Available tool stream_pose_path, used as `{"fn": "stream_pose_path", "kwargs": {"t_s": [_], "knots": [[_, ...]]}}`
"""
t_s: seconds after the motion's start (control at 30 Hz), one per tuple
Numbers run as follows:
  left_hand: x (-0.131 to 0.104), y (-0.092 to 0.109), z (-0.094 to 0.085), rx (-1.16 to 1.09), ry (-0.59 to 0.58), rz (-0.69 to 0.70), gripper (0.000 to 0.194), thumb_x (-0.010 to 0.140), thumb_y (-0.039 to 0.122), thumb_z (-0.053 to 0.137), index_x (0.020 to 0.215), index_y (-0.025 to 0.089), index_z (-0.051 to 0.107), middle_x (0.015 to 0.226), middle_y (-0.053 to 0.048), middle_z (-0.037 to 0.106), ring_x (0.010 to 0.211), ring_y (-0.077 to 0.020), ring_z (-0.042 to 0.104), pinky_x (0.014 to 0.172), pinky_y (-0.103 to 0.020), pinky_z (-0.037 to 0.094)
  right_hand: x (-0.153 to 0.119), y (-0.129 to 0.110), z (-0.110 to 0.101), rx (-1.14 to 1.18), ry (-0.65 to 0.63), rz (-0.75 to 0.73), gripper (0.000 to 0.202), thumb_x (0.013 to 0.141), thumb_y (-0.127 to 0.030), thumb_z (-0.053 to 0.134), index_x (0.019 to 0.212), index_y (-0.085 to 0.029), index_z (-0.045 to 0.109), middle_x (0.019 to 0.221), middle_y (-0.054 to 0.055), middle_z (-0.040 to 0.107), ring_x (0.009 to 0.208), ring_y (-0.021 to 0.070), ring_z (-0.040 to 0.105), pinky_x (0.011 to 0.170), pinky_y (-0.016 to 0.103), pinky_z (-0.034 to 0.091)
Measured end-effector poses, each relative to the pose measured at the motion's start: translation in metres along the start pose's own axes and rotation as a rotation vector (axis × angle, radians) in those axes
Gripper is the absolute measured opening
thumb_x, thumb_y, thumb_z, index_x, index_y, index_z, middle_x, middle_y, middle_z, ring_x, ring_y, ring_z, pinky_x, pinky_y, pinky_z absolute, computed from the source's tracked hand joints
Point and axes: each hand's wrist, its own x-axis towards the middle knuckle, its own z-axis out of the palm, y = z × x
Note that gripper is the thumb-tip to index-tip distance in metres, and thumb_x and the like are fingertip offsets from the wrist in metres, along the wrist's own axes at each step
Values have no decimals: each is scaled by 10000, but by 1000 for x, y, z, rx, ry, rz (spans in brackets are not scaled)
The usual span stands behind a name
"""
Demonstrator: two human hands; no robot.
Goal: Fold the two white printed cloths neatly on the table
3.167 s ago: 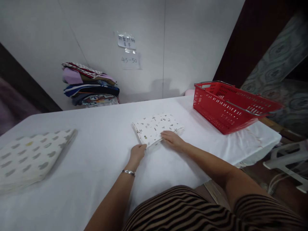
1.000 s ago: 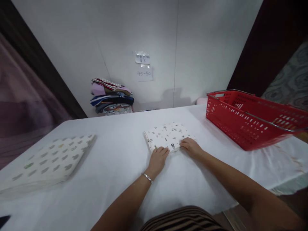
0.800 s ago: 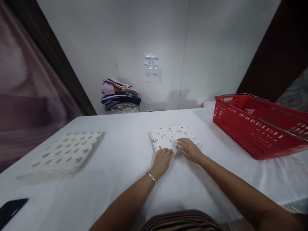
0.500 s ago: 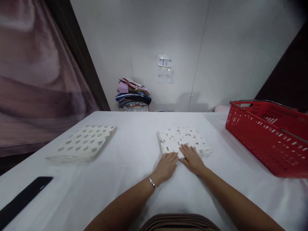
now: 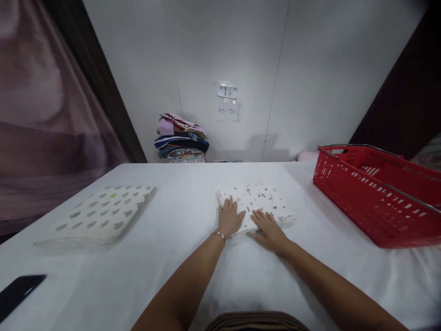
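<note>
A folded white cloth (image 5: 257, 200) with small printed figures lies flat on the white-covered table (image 5: 179, 276) in front of me. My left hand (image 5: 230, 218) rests on its near left corner, fingers spread and pointing away. On the near edge, a little to the right, my right hand (image 5: 270, 231) lies flat with its fingers stretched over the print. The hands are apart from each other, and neither grips the fabric. Another folded cloth (image 5: 106, 209), white with grey cloud-like shapes, lies farther left.
On the right stands a red plastic basket (image 5: 365, 197) with metal handles. A black flat object (image 5: 20, 292) lies at the lower left. Behind the table, a stack of folded fabrics (image 5: 182, 140) rests against the wall, left of paper signs (image 5: 228, 101).
My left hand has moved from the cloth's near edge up onto its left corner, its fingers spreading. The right hand stays on the near edge. The whole view has shifted slightly.
</note>
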Motion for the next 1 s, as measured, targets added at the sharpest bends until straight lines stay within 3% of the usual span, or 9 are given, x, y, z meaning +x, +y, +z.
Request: {"fn": "stream_pose_path", "kwargs": {"t_s": [0.1,0.23,0.37,0.47,0.67,0.8,1.0], "knots": [[-2,-5,6,19,0,1,606,911,520,309,1392,158,382,1525,-94,219,1418,-271,120,1124,-537,139,15,6,-16,134,-50,74,576,925,-574,321,1414,-276,377,1484,67,320,1384,249,243,1114,522,189],[0,-3,5,38,-3,2,606,909,523,294,1393,169,385,1528,-96,205,1418,-277,115,1119,-552,125,46,33,-33,46,40,221,580,937,-552,302,1412,-230,383,1511,86,257,1406,257,167,1114,525,161],[0,-1,4,34,-12,-12,586,905,510,313,1388,189,391,1528,-93,209,1417,-277,122,1116,-553,131,56,68,-26,-118,-7,439,588,909,-540,375,1398,-214,392,1505,132,263,1391,319,190,1071,586,186],[-3,-1,3,23,-10,-22,575,905,502,314,1383,195,397,1529,-91,205,1418,-277,116,1115,-555,129,53,80,-14,-147,8,450,564,915,-528,362,1388,-222,400,1498,133,280,1386,315,207,1069,574,195],[10,7,-12,19,-91,-50,640,884,536,340,1388,145,381,1522,-125,208,1413,-294,129,1110,-571,115,53,81,-7,-159,29,438,548,913,-528,364,1374,-235,416,1491,132,296,1378,317,226,1062,577,201],[36,6,-21,60,26,-65,730,871,591,319,1418,107,326,1524,-148,186,1419,-297,96,1125,-549,79,54,77,-11,-156,11,447,578,910,-552,350,1389,-232,393,1501,125,277,1388,311,201,1076,558,184],[47,-18,-3,66,20,-186,763,879,589,238,1440,72,277,1536,-137,144,1422,-292,64,1125,-546,113,59,70,-26,-110,-132,503,645,905,-561,329,1427,-182,339,1525,144,199,1400,317,149,1082,559,164]]}}
